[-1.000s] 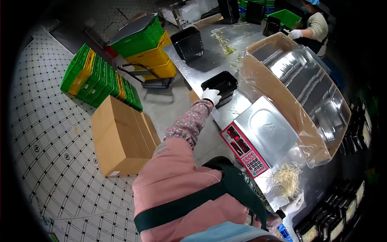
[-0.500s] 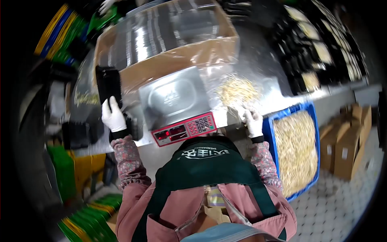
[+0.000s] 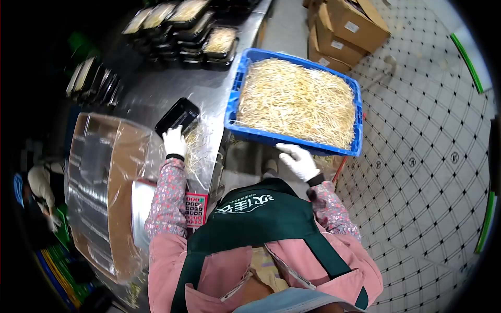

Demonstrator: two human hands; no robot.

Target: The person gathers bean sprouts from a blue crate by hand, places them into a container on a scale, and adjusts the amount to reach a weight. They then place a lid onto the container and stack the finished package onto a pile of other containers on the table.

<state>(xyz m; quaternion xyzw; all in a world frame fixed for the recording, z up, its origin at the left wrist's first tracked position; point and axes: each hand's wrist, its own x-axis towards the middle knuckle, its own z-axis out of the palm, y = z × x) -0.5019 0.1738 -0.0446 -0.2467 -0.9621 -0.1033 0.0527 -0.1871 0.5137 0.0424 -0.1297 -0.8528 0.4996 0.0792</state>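
My white-gloved left hand [image 3: 175, 142] grips the near edge of an empty black plastic tray [image 3: 178, 116] over the metal table. A loose heap of bean sprouts [image 3: 195, 148] lies beside that tray, partly covered by it. My right hand [image 3: 298, 161], also gloved, is just on my side of a blue crate [image 3: 292, 139], its fingers stretched out and holding nothing. Pale bean sprouts [image 3: 297, 101] fill the crate nearly to the rim. Below my left sleeve shows the red keypad of a weighing scale [image 3: 195, 209]; the sleeve hides part of the scale.
Filled sprout trays [image 3: 219, 44] stand stacked at the table's far end. On the left is a cardboard box [image 3: 122, 177] of clear plastic lids [image 3: 94, 193]. Another person's sleeve [image 3: 42, 185] appears at far left. Brown cartons [image 3: 344, 34] sit beyond the crate on the tiled floor.
My view and body have turned right toward the blue crate. The black tray has come across with my left hand to the sprout heap. My right hand has left the heap for the crate.
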